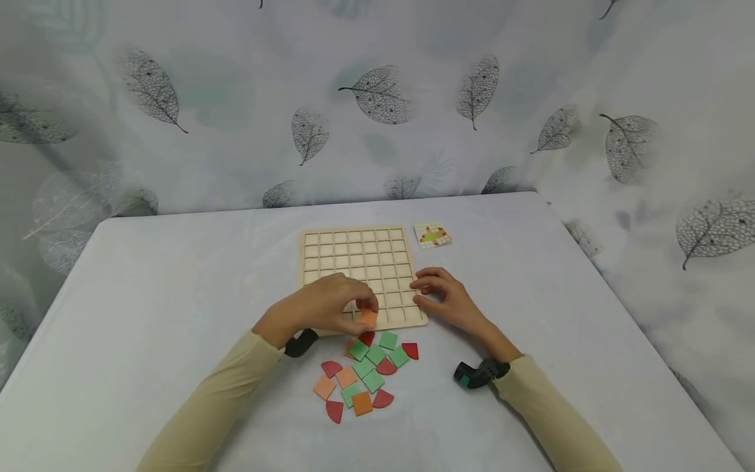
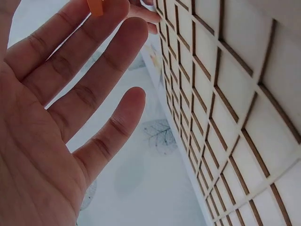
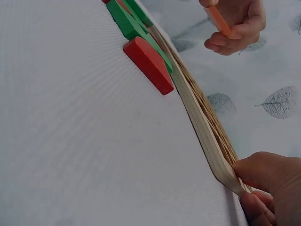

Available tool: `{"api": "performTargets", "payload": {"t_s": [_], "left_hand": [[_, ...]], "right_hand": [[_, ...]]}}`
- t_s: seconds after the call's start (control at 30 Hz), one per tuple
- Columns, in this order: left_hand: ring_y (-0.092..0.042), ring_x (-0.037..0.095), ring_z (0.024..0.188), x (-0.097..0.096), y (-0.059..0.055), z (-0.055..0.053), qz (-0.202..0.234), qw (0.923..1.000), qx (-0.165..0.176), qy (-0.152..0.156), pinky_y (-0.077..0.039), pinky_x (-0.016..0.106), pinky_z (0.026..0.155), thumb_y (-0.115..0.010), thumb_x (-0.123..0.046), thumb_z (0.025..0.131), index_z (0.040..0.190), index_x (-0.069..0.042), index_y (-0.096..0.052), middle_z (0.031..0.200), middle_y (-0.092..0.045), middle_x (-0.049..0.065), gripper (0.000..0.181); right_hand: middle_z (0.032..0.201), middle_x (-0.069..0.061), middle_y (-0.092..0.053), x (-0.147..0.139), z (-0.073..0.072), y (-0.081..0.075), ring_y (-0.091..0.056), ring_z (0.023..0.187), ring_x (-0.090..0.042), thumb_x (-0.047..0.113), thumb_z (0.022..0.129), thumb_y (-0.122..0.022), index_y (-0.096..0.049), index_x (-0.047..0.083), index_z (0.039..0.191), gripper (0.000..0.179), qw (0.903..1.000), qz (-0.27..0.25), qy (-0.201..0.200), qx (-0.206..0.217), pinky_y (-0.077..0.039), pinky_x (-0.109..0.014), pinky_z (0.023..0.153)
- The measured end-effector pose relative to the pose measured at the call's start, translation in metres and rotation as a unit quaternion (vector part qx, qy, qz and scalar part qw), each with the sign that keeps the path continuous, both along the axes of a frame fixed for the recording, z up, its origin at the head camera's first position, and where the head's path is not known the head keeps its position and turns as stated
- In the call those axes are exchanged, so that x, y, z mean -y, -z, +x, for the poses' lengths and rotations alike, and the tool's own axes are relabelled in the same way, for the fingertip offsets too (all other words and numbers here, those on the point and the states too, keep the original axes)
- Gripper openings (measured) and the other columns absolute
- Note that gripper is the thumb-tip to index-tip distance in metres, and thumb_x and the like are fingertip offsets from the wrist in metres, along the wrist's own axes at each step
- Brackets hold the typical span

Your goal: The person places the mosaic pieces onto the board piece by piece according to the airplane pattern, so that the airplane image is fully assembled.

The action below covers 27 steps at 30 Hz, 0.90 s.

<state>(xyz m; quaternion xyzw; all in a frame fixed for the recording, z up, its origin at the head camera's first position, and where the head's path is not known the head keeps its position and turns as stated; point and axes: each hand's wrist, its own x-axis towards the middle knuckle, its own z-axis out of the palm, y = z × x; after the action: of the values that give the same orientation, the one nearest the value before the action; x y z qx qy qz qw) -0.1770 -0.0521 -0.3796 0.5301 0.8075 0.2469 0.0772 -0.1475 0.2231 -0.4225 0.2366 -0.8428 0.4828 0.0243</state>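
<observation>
My left hand point(image 1: 333, 305) pinches an orange square tile point(image 1: 368, 318) between thumb and fingers, above the near side of a wooden grid board point(image 1: 356, 252). The tile point(image 3: 219, 20) also shows edge-on in the right wrist view, raised over the board. In the left wrist view the other fingers point(image 2: 101, 77) are spread beside the grid. With thumb and fingertips, my right hand point(image 1: 449, 301) holds the board's right edge near its front corner. The right wrist view shows the thumb point(image 3: 263, 172) on the rim and a finger low at its side.
Between the forearms lies a loose heap of green square tiles point(image 1: 373, 381), orange tiles point(image 1: 362, 403) and red quarter-round pieces point(image 1: 334, 411), right before the board's front edge. A small stack of pattern cards point(image 1: 432, 235) sits by the board's far right corner. White cloth covers the table point(image 1: 177, 295).
</observation>
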Motion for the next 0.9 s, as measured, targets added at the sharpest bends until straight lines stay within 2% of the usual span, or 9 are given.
{"api": "performTargets", "payload": {"t_s": [0.1,0.2,0.37,0.63,0.9], "left_hand": [[-0.062,0.013,0.081,-0.005,-0.001,-0.004,0.008,0.9997,-0.02,0.012,-0.048,0.025,0.075,-0.072,-0.024,0.083,0.096,-0.013,-0.07,0.088,-0.066,-0.007,0.017],[-0.062,0.012,0.081,-0.01,-0.003,-0.007,0.008,0.9995,-0.025,0.015,-0.047,0.025,0.076,-0.073,-0.027,0.084,0.096,-0.014,-0.07,0.088,-0.066,-0.007,0.018],[-0.062,0.013,0.083,-0.016,-0.004,-0.011,0.003,0.9998,-0.011,0.018,-0.048,0.024,0.077,-0.072,-0.026,0.085,0.099,-0.014,-0.07,0.091,-0.067,-0.007,0.019],[-0.062,0.015,0.082,-0.023,-0.002,-0.018,0.006,0.9997,0.001,0.022,-0.048,0.023,0.074,-0.072,-0.025,0.085,0.099,-0.013,-0.07,0.091,-0.067,-0.006,0.019],[-0.061,0.014,0.08,-0.032,0.002,-0.026,0.013,0.9997,-0.003,0.02,-0.046,0.024,0.072,-0.071,-0.022,0.085,0.099,-0.014,-0.069,0.09,-0.065,-0.008,0.016]], "right_hand": [[0.122,-0.032,-0.052,-0.001,0.0,0.0,-0.06,0.102,-0.04,-0.009,0.083,-0.069,-0.066,-0.012,0.108,0.025,1.0,-0.001,0.0,-0.003,-0.051,-0.041,0.088],[0.122,-0.032,-0.052,-0.001,0.0,0.001,-0.06,0.104,-0.04,-0.009,0.083,-0.069,-0.066,-0.012,0.108,0.025,1.0,-0.003,0.0,-0.002,-0.051,-0.042,0.088],[0.122,-0.033,-0.053,-0.001,0.0,0.001,-0.058,0.106,-0.041,-0.01,0.083,-0.069,-0.066,-0.012,0.107,0.025,1.0,-0.007,-0.002,-0.004,-0.05,-0.048,0.088],[0.122,-0.033,-0.052,-0.001,0.0,0.001,-0.058,0.107,-0.042,-0.009,0.083,-0.069,-0.066,-0.012,0.107,0.024,0.9999,-0.007,-0.008,-0.007,-0.051,-0.046,0.087],[0.122,-0.033,-0.052,-0.003,-0.001,0.002,-0.057,0.107,-0.041,-0.009,0.084,-0.069,-0.066,-0.012,0.107,0.024,0.9999,-0.009,-0.008,-0.004,-0.05,-0.047,0.088]]}}
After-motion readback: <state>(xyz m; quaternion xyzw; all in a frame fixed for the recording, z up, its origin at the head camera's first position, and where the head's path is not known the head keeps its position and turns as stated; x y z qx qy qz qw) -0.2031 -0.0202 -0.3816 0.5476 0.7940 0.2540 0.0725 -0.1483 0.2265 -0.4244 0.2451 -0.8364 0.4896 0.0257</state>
